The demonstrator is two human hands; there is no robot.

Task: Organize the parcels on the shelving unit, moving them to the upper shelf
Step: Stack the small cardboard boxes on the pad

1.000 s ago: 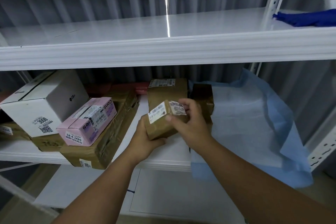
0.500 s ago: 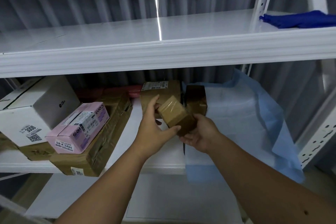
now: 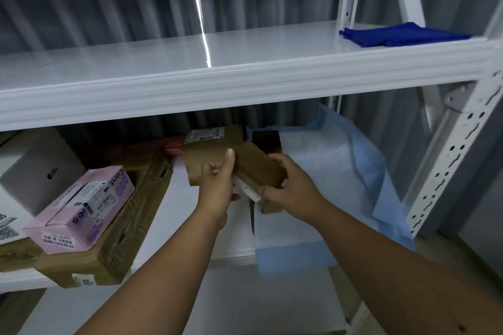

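A: Where is the small brown parcel [image 3: 258,168] right now?

B: Held in the air in front of the lower shelf [image 3: 174,215], between both hands; the left hand [image 3: 217,185] clasps its near-left end with the thumb laid up along the side, and the right hand [image 3: 291,185] curls round its lower right end; both are grasping it, neither is loose.

A: And how does it lie?

B: Tilted; its long axis runs from upper left down to lower right, a white label edge showing underneath between the hands.

A: Which way to the upper shelf [image 3: 245,81]?

B: Straight up and a little forward; its front lip hangs directly above the parcel, so I judge the parcel must come toward the person first, clear the lip, then rise and go in over it; the bare stretch left of the blue cloth [image 3: 402,35] looks the natural landing spot.

A: Other parcels?

B: The pink box [image 3: 81,207] and larger brown cartons [image 3: 114,247] sit on the lower shelf, well to the left.
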